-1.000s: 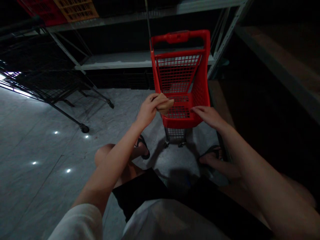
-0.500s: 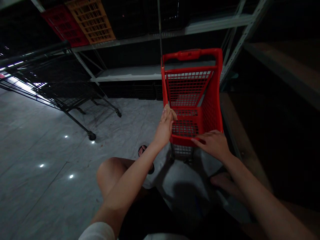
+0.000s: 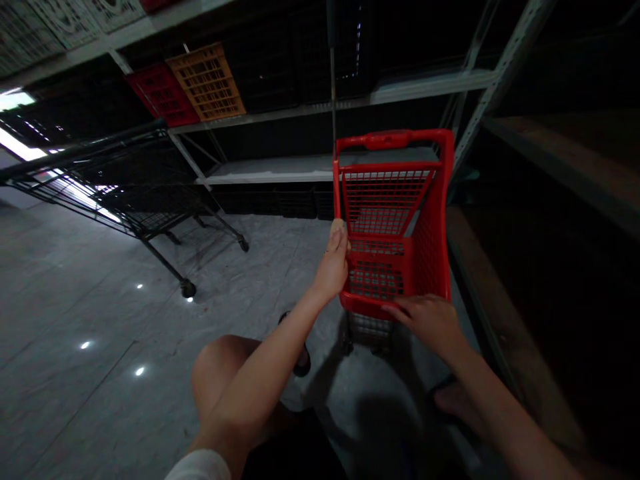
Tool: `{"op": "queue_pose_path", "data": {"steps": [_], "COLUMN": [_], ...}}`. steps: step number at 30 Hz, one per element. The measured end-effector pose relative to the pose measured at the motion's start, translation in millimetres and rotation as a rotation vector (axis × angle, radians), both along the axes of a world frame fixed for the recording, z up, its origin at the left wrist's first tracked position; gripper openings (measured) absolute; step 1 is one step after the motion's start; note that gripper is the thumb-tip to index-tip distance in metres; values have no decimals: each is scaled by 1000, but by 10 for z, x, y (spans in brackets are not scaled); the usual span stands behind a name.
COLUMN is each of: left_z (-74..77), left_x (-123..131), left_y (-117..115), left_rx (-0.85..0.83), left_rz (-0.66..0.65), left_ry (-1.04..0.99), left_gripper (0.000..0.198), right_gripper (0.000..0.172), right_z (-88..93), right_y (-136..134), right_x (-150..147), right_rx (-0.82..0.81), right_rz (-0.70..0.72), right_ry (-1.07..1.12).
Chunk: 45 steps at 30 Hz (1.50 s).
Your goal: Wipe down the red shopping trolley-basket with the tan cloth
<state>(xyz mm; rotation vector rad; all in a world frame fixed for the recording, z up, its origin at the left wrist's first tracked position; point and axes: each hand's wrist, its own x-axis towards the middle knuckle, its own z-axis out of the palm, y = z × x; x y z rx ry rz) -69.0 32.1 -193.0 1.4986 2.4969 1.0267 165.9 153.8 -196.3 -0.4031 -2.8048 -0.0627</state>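
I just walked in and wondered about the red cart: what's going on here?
A person has both hands at the small red cart. The left hand holds a tan cloth against the cart's side rim, on the person's left. The right hand is at the cart's near edge. The cart stands in front of a metal shelf, with a dark wire trolley off to the left.

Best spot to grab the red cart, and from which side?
Likely the handle bar, from above: it spans the top of the red cart with a gap beneath, so it should be easy to close around. Shelving behind makes the far side look harder.
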Motion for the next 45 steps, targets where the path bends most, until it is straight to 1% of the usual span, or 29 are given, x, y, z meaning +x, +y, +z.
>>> {"op": "queue_pose_path", "data": {"steps": [2, 4, 5, 7, 8, 10, 14, 16, 18, 20, 22, 25, 29, 31, 33, 35, 37, 39, 41, 43, 45], "left_z": [-76, -112, -110, -76, -48, 18, 188, 295, 415, 538, 653, 790, 899, 928, 932, 894, 801, 658, 490, 333, 210], "left_x": [256, 395, 400, 267, 137, -208, -960, -1263, -1500, -1682, -1820, -1959, -2056, -2068, -2047, -1976, -1838, -1621, -1330, -978, -576], "left_y": [-292, -485, -527, -500, -436, -232, 353, 654, 912, 1112, 1253, 1385, 1493, 1528, 1530, 1470, 1323, 1082, 763, 395, 8], "left_rx": [9, 19, 20, 17, 12, -9, -26, -6, -13, -57, -104, -112, -80, -73, -52, -30, -20, -9, 9, 33, 58], "left_rz": [-27, -48, -53, -58, -63, -88, -126, -112, -90, -78, -68, -41, 7, 40, 67, 74, 52, 12, -39, -87, -127], "left_ry": [36, 59, 66, 82, 89, 90, 62, 63, 73, 92, 105, 97, 103, 108, 112, 105, 90, 83, 83, 65, 19], "left_gripper": [91, 91, 91, 89, 86, 81, 72, 69, 69, 71, 73, 74, 75, 73, 70, 69, 69, 69, 69, 65, 60], "right_gripper": [51, 50, 50, 47, 46, 42, 38, 38, 36, 35, 36, 37, 40, 40, 36, 34, 36, 41, 43, 43, 42], "right_z": [-12, -16, -14, -4, 2, 12, 7, -3, -11, -19, -33, -77, -170, -201, -206, -187, -147, -91, -30, 16, 35], "right_y": [3, -17, -37, -96, -130, -198, -276, -285, -285, -282, -279, -273, -275, -270, -246, -202, -152, -113, -88, -70, -52], "right_x": [13, 6, -7, -47, -70, -107, -115, -96, -79, -69, -64, -51, -32, -28, -24, -16, -4, 7, 13, 17, 22], "right_rx": [-2, -1, -3, -6, -6, -1, -4, -23, -44, -69, -90, -99, -101, -106, -104, -95, -76, -50, -24, -9, -7], "right_rz": [23, 45, 56, 73, 80, 96, 142, 159, 167, 170, 178, 216, 215, 196, 210, 223, 216, 188, 180, 185, 176], "right_ry": [22, 49, 56, 67, 72, 95, 149, 161, 159, 153, 163, 185, 185, 189, 192, 192, 197, 206, 205, 183, 146]}}
